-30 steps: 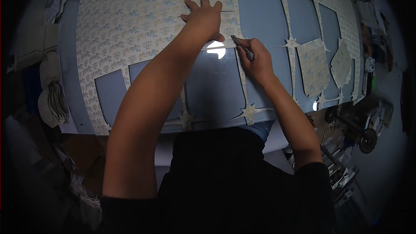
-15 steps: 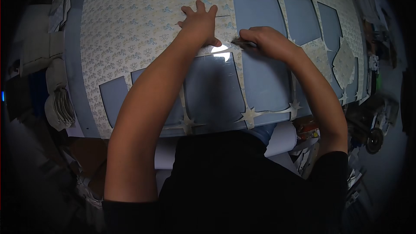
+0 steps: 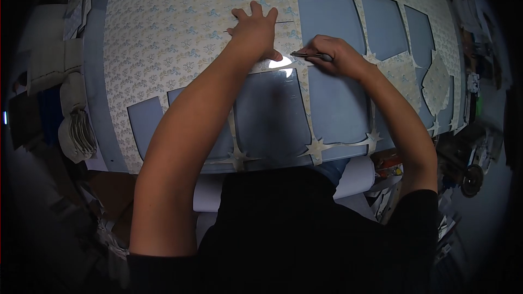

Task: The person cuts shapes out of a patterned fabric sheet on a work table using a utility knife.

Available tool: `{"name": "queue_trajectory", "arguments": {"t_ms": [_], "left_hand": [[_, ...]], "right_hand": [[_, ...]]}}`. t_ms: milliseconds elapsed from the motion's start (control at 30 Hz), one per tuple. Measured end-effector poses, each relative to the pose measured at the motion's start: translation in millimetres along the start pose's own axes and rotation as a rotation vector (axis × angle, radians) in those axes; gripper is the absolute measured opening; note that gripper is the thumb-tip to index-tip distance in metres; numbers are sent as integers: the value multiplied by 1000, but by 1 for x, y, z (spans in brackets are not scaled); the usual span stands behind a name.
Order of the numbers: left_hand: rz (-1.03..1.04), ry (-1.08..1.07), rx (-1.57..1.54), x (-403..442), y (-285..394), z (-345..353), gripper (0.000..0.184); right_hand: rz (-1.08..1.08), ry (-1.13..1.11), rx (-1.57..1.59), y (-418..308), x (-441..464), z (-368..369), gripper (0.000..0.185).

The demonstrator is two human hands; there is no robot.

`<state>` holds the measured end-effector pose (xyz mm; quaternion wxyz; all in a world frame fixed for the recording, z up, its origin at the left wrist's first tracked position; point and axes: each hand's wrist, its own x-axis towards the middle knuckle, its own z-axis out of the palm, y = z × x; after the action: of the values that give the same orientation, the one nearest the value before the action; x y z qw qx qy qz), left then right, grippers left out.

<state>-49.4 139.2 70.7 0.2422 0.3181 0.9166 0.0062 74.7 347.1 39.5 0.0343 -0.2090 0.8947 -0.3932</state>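
Note:
Patterned fabric [image 3: 163, 27] with small blue and beige motifs covers much of the blue-grey table. Several panel-shaped openings are cut through it. My left hand [image 3: 253, 32] lies spread on the fabric, its fingers apart, beside a thin dark line. To its right, my right hand [image 3: 332, 55] is closed round a slim metal cutting tool [image 3: 311, 54]. The tool's tip points left and touches or nearly touches the fabric strip beside my left thumb. A bright light reflection lies between the two hands.
Two loose cut pieces [image 3: 436, 83] lie at the right of the table [image 3: 97, 76]. Stacked padded pieces [image 3: 76, 125] stand off the left edge. A white roll [image 3: 354, 177] is below the near edge, and a dark wheel [image 3: 471, 179] is at the lower right.
My right hand has turned from pointing up-left to lying more sideways, with its forearm swung outward to the right; the tool now lies nearly level. My left hand stays spread on the fabric.

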Motion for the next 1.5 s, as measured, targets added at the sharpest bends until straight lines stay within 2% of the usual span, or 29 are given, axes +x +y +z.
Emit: {"name": "queue_trajectory", "arguments": {"t_ms": [100, 233, 300, 333, 400, 533, 600, 900, 1233, 1500], "left_hand": [[8, 8, 0, -1, 0, -1, 111], [7, -39, 31, 3, 2, -6, 113], [-10, -82, 60, 5, 2, -8, 114], [-2, -74, 63, 5, 2, -11, 114], [-29, -101, 66, 6, 4, -13, 113], [-56, -76, 37, 10, 10, -14, 112], [-117, -65, 7, 10, 14, -13, 112], [-140, -47, -23, 9, 18, -15, 127], [-157, -62, -6, 15, 19, -14, 126], [-147, -36, 29, 17, 19, -12, 125]], "right_hand": [[39, 54, 83, 4, -9, 8, 12], [148, 132, 81, -12, -21, 15, 15], [348, 342, 116, -28, -31, 22, 19], [347, 350, 108, -37, -32, 29, 19], [616, 590, 103, -55, -31, 49, 19], [712, 738, 31, -78, -17, 77, 20], [812, 819, 98, -88, -9, 82, 23], [886, 818, 35, -103, 3, 89, 23], [999, 758, -121, -108, 24, 83, 22], [931, 795, -210, -104, 23, 91, 22]]}}
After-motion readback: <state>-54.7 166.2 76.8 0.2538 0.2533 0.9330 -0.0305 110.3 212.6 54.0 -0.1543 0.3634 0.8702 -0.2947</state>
